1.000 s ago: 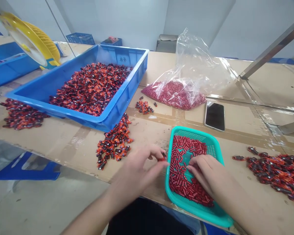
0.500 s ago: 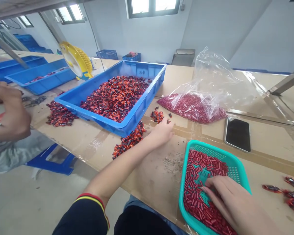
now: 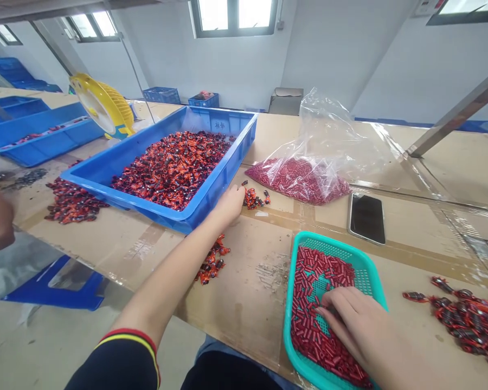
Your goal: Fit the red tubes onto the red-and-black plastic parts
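Red tubes [image 3: 303,279]: many left in the green basket [image 3: 288,309], lower right; share done unclear. Right hand [image 3: 360,319] curled over them, left hand [image 3: 231,203] beside orange-black pieces [image 3: 252,200], centre; I cannot tell if either pinches anything.

I observe short red tubes [image 3: 309,331] lying loose at mixed angles in a green basket [image 3: 324,241] at near right. The basket is perforated, its floor exposed mid-load. Farther left, I observe a small heap of glossy orange-and-black pieces [image 3: 251,199], one piece lying separately just right of it.
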Demonstrator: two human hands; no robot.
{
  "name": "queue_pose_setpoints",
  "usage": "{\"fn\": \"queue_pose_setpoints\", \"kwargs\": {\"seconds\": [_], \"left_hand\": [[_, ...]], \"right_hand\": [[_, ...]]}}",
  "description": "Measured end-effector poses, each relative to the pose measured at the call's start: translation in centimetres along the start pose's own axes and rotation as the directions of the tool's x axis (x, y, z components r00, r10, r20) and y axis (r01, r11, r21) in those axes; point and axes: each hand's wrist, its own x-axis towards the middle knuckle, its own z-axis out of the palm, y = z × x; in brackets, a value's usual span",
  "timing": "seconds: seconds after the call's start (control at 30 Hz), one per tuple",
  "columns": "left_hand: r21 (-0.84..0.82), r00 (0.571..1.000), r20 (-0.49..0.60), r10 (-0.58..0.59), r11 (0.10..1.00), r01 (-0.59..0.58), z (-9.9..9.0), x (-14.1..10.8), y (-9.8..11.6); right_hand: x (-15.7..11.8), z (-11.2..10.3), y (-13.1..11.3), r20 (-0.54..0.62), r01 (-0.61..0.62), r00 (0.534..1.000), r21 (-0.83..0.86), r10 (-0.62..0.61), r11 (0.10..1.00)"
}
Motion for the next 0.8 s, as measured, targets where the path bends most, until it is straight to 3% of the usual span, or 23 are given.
{"fn": "queue_pose_setpoints", "kwargs": {"seconds": [0.23,0.3,0.4,0.53,0.63,0.8], "left_hand": [[-0.158,0.996,-0.088,-0.026,0.987,0.012,-0.7,-0.1,0.3],[-0.248,0.987,-0.161,-0.008,0.968,-0.032,-1.3,-1.3,0.3],[-0.416,0.951,-0.302,0.061,0.89,-0.189,-2.0,-4.9,1.0],[-0.621,0.857,-0.496,0.138,0.634,-0.461,-2.2,-11.9,3.6],[-0.696,0.803,-0.583,0.123,0.435,-0.572,-2.3,-16.4,5.9],[-0.834,0.833,-0.544,0.1,0.038,-0.55,-2.6,-19.8,8.2]], "right_hand": [[0.1,0.0,-0.2,-0.009,0.007,1.0,0.006,-0.007,1.0],[0.1,-0.2,-0.2,-0.008,0.005,1.0,0.013,-0.005,1.0],[0.3,-0.9,-0.3,0.014,-0.015,1.0,0.084,0.014,0.996],[0.6,-1.9,-0.7,-0.002,-0.117,0.993,0.259,0.121,0.959],[0.5,-2.5,-1.0,-0.047,-0.174,0.978,0.338,0.201,0.925],[0.6,-3.4,-1.5,-0.05,-0.195,0.971,0.415,0.236,0.889]]}}
